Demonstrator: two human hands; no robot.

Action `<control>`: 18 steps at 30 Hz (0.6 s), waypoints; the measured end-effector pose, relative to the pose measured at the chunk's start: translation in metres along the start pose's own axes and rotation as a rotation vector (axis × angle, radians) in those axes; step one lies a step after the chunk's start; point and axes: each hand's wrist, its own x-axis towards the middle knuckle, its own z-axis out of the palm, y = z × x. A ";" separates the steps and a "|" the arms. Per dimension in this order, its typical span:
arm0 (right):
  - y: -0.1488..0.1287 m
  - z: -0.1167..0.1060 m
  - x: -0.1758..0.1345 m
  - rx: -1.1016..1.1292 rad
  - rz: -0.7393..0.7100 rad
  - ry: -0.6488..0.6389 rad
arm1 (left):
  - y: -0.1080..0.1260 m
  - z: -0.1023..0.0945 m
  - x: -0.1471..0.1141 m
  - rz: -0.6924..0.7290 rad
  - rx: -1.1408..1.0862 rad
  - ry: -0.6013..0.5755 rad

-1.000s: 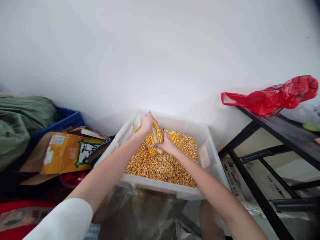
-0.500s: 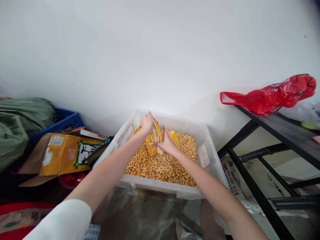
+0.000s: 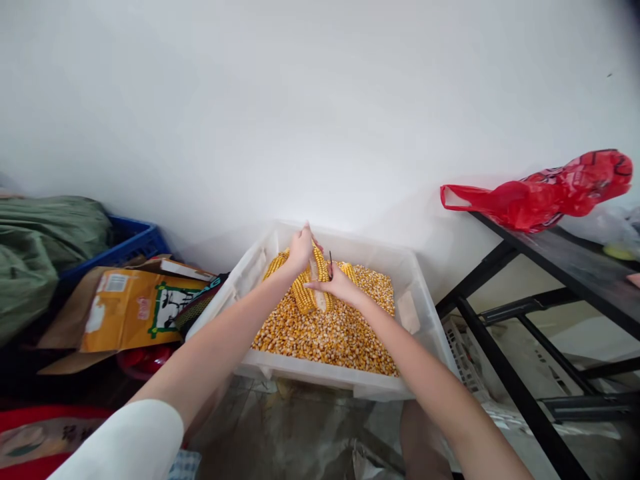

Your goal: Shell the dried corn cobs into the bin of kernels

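Note:
My left hand point(image 3: 301, 247) is closed around the upper end of an ear of corn point(image 3: 320, 280), which it holds tilted over a plastic bin. A pale strip without kernels runs down the side of this ear. My right hand point(image 3: 340, 285) is at the ear's right side, thumb across its lower part. From the right fist a thin dark tool point(image 3: 331, 257) sticks up; its kind is too small to make out. Loose corn kernels point(image 3: 330, 340) fill the bin's bottom. Other ears point(image 3: 276, 264) lie on them behind my hands, partly covered.
The translucent bin point(image 3: 430, 320) stands against a white wall. To its right is a black metal frame point(image 3: 493, 350) with a red plastic bag point(image 3: 545, 197) on top. At left are a torn yellow carton point(image 3: 127, 303), a blue crate point(image 3: 143, 239) and green sheeting point(image 3: 45, 233).
Both hands and the ear have shifted slightly to the right. The thin tool leans a little differently and shows more of its length. The grip of both hands stays the same.

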 end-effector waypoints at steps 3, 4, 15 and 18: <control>-0.004 -0.010 -0.004 0.089 -0.031 -0.069 | 0.003 0.003 -0.006 -0.017 -0.055 -0.086; -0.004 -0.011 -0.005 0.063 -0.029 -0.046 | 0.004 0.004 -0.009 -0.018 -0.068 -0.106; -0.007 -0.009 -0.002 0.102 -0.033 -0.015 | 0.009 0.005 -0.016 0.060 0.001 -0.104; -0.006 -0.018 -0.004 0.176 -0.031 -0.052 | 0.009 0.007 -0.020 0.083 -0.012 -0.168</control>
